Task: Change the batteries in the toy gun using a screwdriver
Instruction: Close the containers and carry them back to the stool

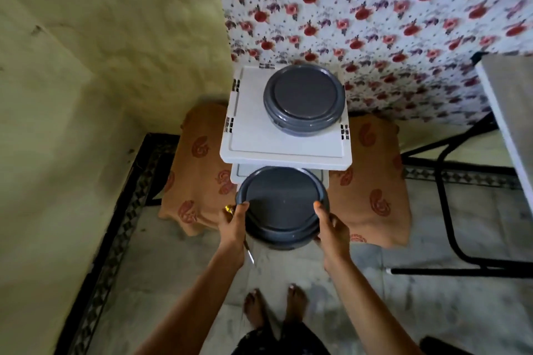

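Screwdriver (pixel 249 256) sits tucked in the left hand (pixel 233 225), yellow handle up and metal tip pointing down. That hand and the right hand (pixel 331 228) both curl around a grey lidded container (pixel 281 204), held in front of a white drawer unit (pixel 259 138) that carries a second grey container (pixel 304 98).

grey containers (pixel 281 207), floral cloth (pixel 403 46)

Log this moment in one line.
left hand: grips grey container and screwdriver | right hand: grips same container | second grey container: on white drawer unit
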